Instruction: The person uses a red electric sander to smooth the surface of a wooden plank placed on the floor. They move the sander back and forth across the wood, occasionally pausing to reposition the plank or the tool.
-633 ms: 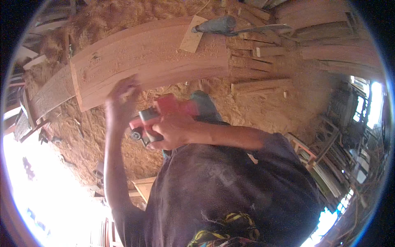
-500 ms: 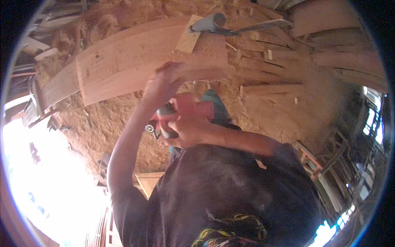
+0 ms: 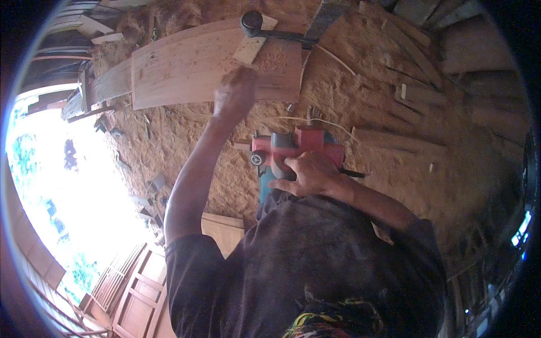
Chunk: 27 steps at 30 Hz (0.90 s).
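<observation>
Right, the right hand [image 3: 309, 174] sits just below the middle of the view, fingers wrapped around the body of a red power planer [image 3: 296, 147], gripping it from the 6 o'clock side. The planer lies level in front of the person's chest, red housing on top, a teal part showing beneath it at about 7 o'clock, a round knob on its left end. The left hand [image 3: 235, 93] is up at 11 o'clock from the planer, arm stretched out long, reaching onto the wide pale plank [image 3: 191, 67]. That hand is blurred; the fingers look curled down against the wood, but whether they grip anything I cannot tell. The plank runs across the top of the view, from 10 o'clock towards 12, its grain lines plain to see. On its far edge, at 12 o'clock, a small offcut of wood [image 3: 253, 42] lies tilted, and just beside it a dark clamp [image 3: 282, 31] with a round black head stretches off to the right. Sawdust [image 3: 394, 169] covers the ground everywhere, thick and brown. At 2 o'clock, loose strips of timber [image 3: 394, 141] lie scattered in the shavings, well apart from both hands. Down at 7 o'clock, wooden frames [image 3: 135, 287] stand stacked, with bright daylight behind them at 9 o'clock.
</observation>
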### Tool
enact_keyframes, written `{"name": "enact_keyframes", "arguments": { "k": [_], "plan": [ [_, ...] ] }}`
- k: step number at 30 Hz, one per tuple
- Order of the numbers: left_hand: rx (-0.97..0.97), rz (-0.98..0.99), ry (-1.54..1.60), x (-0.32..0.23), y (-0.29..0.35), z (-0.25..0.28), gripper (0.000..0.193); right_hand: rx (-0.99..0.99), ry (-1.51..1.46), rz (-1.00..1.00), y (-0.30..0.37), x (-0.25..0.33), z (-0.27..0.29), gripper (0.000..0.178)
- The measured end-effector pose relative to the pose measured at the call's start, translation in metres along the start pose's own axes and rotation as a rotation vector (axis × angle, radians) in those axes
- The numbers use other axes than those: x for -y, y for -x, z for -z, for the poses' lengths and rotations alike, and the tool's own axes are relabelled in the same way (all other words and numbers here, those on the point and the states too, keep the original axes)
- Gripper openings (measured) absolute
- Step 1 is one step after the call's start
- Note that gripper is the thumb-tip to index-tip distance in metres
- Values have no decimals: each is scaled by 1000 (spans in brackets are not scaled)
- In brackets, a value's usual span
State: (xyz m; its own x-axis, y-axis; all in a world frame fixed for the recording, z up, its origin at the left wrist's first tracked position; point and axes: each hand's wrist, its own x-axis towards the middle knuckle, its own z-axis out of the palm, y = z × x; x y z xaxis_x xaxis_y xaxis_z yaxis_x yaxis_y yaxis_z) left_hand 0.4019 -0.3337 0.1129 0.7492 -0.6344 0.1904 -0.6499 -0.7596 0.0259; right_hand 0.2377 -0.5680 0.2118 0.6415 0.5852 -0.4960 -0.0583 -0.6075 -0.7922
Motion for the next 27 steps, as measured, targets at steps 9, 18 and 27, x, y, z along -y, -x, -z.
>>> {"name": "enact_keyframes", "arguments": {
  "k": [9,18,27],
  "plan": [
    [24,1049,193,5,247,7,59,-204,-46,73,22,-18,4,67],
    [75,1121,1576,-180,135,45,96,-296,167,114,36,-15,76,56],
    [-64,1234,1783,-200,52,39,134,-313,179,58,26,-34,124,47]
  ]
}}
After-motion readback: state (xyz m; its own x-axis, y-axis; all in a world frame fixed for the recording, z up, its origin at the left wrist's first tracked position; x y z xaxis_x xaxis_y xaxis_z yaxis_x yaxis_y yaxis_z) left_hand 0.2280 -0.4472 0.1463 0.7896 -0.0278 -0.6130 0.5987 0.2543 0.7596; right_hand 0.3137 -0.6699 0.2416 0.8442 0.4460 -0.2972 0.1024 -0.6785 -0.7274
